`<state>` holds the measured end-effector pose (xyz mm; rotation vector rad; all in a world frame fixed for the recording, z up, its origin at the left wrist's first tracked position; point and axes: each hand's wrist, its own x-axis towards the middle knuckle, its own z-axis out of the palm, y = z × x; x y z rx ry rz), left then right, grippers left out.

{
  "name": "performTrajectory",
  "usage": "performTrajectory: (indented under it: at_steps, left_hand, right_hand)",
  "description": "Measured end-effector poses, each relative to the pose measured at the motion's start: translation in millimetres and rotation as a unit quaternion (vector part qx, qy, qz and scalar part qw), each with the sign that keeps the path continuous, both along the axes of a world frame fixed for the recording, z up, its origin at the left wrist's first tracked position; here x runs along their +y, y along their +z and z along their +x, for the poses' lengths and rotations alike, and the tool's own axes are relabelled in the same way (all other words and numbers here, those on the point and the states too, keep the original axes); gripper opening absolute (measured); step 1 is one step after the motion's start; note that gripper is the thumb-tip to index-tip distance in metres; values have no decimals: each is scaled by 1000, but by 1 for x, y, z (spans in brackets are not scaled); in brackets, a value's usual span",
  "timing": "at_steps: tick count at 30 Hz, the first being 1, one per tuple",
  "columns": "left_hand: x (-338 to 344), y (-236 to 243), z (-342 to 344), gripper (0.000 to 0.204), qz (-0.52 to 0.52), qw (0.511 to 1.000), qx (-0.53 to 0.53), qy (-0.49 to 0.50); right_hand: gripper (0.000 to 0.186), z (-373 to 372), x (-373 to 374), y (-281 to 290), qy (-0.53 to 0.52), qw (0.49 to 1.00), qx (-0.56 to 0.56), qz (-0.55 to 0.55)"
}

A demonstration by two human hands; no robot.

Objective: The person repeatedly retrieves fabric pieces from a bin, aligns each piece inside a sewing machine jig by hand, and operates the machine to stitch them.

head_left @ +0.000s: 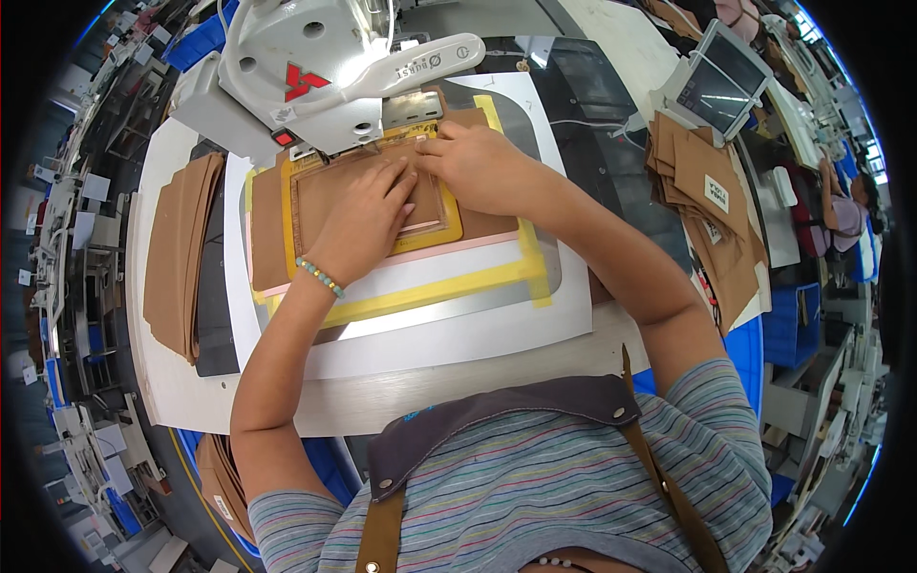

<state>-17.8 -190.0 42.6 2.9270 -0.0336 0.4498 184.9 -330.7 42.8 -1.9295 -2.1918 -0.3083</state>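
Note:
A brown fabric panel [269, 234] lies under a yellow rectangular frame [458, 227], below the sewing machine head [263, 76]. My left hand [361, 224], with a beaded bracelet at the wrist, rests on brown fabric inside the frame, its fingers stretched out flat. At the frame's upper right corner is my right hand [482, 170], fingers bent and drawn together. Whatever sits between those fingertips is too small to make out. The fingertips of both hands nearly meet. Yellow tape [430, 291] borders the plate beneath the fabric.
Brown fabric pieces are stacked on the left [181, 258], and another labelled pile [702, 186] lies at the right. A tilted screen [721, 78] stands behind that pile. White sheeting [535, 325] covers the table around the plate. The machine's white lever [420, 67] overhangs the work.

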Motion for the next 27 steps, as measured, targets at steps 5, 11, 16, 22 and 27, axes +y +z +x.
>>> performTrajectory:
  at_steps: [5,11,16,22,27]
  left_hand:
    - [5,5,-4,39,-12,1000,1,8]
    - [12,7,-8,39,5,1000,7,22]
    - [20,7,-12,40,32,999,2,32]
    - [36,20,-41,32,-35,998,-1,49]
    - [44,26,-72,37,-193,977,85,24]
  right_hand:
    - [37,-7,7,0,10,1000,10,10]
    - [41,-11,-2,9,18,1000,15,-13]
    - [39,-4,-17,19,11,997,-1,-75]
    - [37,-24,-26,38,31,992,24,-122]
    - [42,-43,-18,30,92,989,65,-94]
